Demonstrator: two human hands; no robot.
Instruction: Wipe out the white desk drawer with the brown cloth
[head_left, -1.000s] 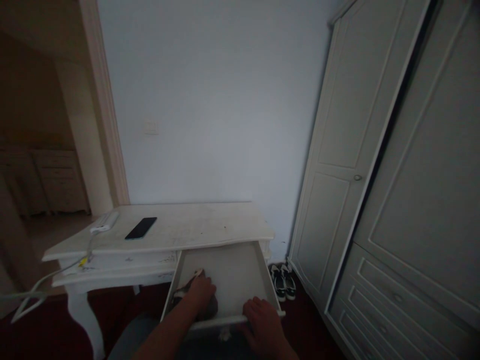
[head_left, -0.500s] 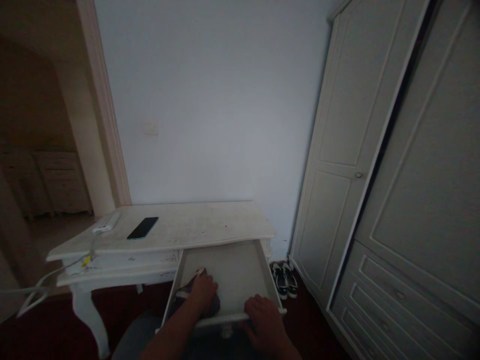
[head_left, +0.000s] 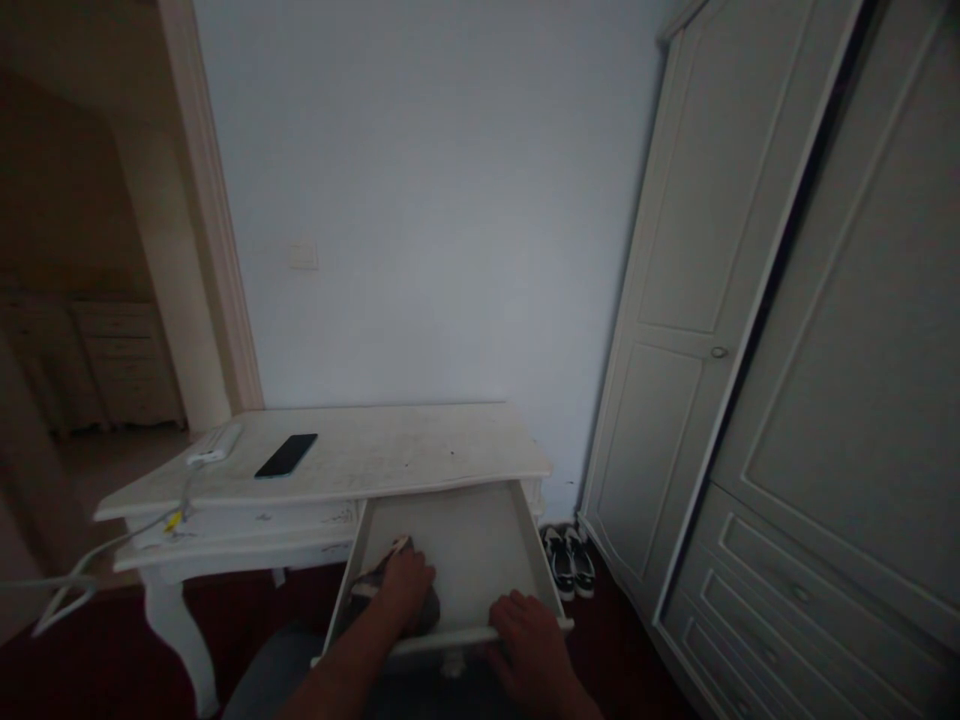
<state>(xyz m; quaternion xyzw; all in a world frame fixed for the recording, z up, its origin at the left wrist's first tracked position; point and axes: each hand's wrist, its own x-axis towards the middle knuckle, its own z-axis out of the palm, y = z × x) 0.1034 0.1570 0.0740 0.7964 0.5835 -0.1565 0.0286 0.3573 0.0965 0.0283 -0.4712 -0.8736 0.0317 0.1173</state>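
The desk drawer (head_left: 480, 540) is pulled out, its pale inside showing. At its front left corner lies a dark, soft-looking cloth bundle (head_left: 426, 612) with a lighter patch at its far end; its exact kind is hard to make out in the dim light. My left hand (head_left: 409, 585) is on top of this bundle, fingers curled onto it and partly hidden. Over the drawer's front panel hooks my right hand (head_left: 525, 630), with fingers inside the rim and the thumb outside, near the right corner.
On the white desk (head_left: 405, 440) lie a dark phone (head_left: 286, 456) and a white power strip (head_left: 216, 444) whose cable hangs off the left side. Black-and-white shoes (head_left: 568, 562) stand on the floor at right, beside a tall wardrobe (head_left: 675, 380). A wall rises behind the desk.
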